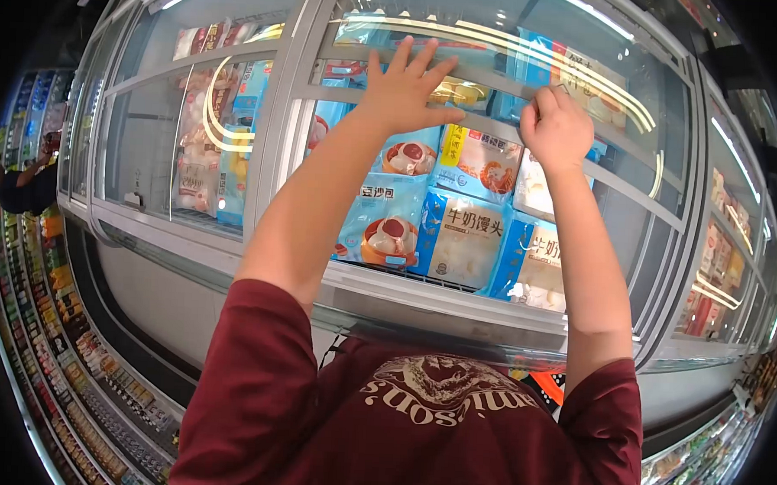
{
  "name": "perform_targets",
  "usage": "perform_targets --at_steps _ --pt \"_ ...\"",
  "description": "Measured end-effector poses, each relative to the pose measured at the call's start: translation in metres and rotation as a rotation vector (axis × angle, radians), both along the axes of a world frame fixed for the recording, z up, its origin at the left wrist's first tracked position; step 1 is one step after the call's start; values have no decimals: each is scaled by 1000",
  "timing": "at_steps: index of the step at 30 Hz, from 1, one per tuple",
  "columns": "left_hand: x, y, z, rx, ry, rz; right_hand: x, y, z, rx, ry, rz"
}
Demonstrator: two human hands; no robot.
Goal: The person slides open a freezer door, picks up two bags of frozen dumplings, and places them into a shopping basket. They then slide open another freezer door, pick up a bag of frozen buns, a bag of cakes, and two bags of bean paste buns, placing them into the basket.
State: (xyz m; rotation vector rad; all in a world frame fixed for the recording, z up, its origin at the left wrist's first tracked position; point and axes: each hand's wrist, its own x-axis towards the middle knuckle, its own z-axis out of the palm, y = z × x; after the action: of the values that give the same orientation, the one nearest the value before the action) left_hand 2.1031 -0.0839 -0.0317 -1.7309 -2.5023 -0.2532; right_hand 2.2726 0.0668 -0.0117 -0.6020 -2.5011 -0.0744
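Observation:
My left hand [404, 89] lies with its fingers spread against the sliding glass lid [390, 8] of a chest freezer, across the lid's frame. Curled over the pale frame rail [491, 78] of that lid, the fingers of my right hand [560, 127] are closed; their tips are partly hidden. Below both hands the freezer's front part stands uncovered. In it are blue bags of red bean buns [381, 220], a bag of milk steamed buns [464, 241], another such bag [535, 266] under my right forearm, and a bag with a yellow strip [479, 164].
Another freezer section [185, 138] with glass doors and bagged food adjoins on the left; one more [726, 249] is on the right. Shelves of packaged goods [47, 314] run along the far left, where a person in dark clothing [28, 188] stands. The freezer's front edge [438, 301] runs near my body.

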Motion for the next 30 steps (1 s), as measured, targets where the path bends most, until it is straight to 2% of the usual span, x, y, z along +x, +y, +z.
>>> perform_targets --at_steps 5,8,9,12,15,17,18,20,22,24,26,28,30 --pt "-15 23 2 27 18 -5 -19 26 -5 27 58 14" --pt "-27 38 -12 8 27 50 -28 39 -7 53 86 42" --pt "-28 39 -10 140 25 0 -31 43 -5 59 82 31" --pt "-32 43 3 155 28 -57 -36 49 -8 80 106 55" --pt "-27 41 30 -52 -219 -45 -35 46 -6 62 53 28" --pt "-16 31 6 264 -27 -2 -34 45 -2 -12 -73 -52" --pt "-12 28 -8 425 73 21 -35 42 3 78 11 -72" --pt "22 -7 -4 499 -30 -54 -33 18 8 243 174 -111" --pt "42 -54 -8 358 -257 -149 -19 -19 -6 -32 350 33" --pt "39 -90 -20 4 -563 -184 -4 -54 -24 -167 276 268" --pt "40 -114 -46 -294 -843 219 0 -70 -61 -529 45 461" --pt "33 -129 -80 -406 -891 466 -6 -81 -116 -934 -331 295" --pt "19 -140 -141 -542 -923 646 -12 -95 -149 -1317 -669 18"
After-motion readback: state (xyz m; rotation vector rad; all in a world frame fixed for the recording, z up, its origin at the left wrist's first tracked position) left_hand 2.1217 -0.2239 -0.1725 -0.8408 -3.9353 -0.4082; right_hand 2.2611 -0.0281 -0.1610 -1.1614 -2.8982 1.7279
